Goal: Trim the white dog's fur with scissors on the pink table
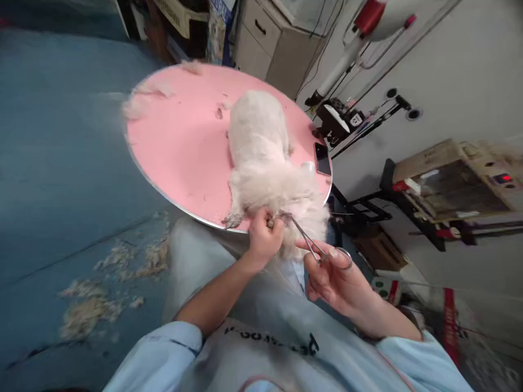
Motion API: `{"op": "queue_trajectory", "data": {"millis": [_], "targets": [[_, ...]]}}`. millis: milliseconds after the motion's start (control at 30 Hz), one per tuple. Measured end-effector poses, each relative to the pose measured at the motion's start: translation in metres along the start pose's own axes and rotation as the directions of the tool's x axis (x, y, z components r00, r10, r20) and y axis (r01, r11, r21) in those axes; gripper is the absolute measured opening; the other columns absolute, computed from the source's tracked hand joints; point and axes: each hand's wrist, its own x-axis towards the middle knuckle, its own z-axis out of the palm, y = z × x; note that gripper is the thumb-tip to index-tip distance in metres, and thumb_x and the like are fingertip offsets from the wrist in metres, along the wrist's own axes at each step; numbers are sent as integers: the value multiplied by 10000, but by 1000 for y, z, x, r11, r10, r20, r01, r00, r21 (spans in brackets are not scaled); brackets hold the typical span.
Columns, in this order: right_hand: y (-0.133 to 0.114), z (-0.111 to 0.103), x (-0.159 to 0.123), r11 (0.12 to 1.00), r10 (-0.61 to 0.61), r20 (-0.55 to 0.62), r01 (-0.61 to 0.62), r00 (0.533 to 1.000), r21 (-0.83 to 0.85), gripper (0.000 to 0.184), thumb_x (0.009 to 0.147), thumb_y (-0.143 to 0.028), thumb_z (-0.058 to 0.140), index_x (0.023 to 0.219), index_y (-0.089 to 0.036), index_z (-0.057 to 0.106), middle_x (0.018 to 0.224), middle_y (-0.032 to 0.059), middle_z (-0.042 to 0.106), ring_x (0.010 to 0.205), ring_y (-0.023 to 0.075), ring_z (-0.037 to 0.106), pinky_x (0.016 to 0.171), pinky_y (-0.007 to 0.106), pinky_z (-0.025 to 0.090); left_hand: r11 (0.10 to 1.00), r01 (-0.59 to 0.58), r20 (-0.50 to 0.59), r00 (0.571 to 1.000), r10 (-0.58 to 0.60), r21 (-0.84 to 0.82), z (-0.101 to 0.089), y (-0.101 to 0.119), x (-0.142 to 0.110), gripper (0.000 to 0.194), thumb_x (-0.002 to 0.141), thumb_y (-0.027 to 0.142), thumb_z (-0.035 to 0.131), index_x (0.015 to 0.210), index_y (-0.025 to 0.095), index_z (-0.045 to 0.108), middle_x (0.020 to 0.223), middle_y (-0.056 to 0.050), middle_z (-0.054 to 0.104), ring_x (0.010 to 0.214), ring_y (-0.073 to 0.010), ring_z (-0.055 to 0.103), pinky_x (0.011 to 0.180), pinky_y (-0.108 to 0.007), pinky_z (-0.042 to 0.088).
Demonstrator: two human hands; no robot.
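A small white dog point(257, 130) rests on the pink round grooming table point(180, 147), its short-clipped back farther away and its fluffy head end near me. My left hand point(265, 237) is closed, pinching fur at the head end; the exact spot under the fingers is hidden. With its fingers in the rings, my right hand point(333, 277) holds slim metal forceps point(301, 233). Their narrow tips reach into the fur just right of my left fingers. One greyish front paw point(234, 220) lies at the table's near edge.
Loose fur tufts point(137, 106) lie along the table's far left rim. A phone point(322, 158) sits by the right edge. Cut fur point(87, 310) litters the blue floor. A dryer arm point(339, 68) and a wooden-framed box point(453, 182) stand to the right.
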Motion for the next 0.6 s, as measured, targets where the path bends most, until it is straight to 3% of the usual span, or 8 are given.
{"op": "queue_trajectory", "data": {"millis": [200, 400, 600], "targets": [[-6, 0, 10, 985, 160, 43, -163, 986, 64, 463, 817, -558, 487, 1036, -176, 628, 638, -17, 604, 468, 106, 548, 631, 328, 520, 999, 38, 3, 999, -38, -26, 0, -1, 1, 60, 752, 179, 493, 724, 194, 442, 626, 43, 436, 590, -108, 413, 593, -227, 345], [1, -3, 19, 994, 100, -9, -99, 995, 56, 297, 793, -391, 618, 998, -179, 652, 607, -65, 535, 403, 34, 416, 542, 235, 492, 998, 64, 13, 998, -64, -1, 0, -1, 1, 52, 753, 198, 513, 744, 192, 462, 630, 41, 454, 591, -111, 432, 589, -230, 356], [6, -1, 7, 1000, 24, -53, -23, 998, 15, 328, 782, -406, 653, 1030, -192, 675, 551, -87, 485, 334, 9, 316, 462, 190, 467, 999, 25, -12, 1000, -24, 39, 0, -1, 2, 40, 735, 180, 517, 750, 187, 481, 651, 33, 479, 617, -116, 453, 612, -230, 366]]}}
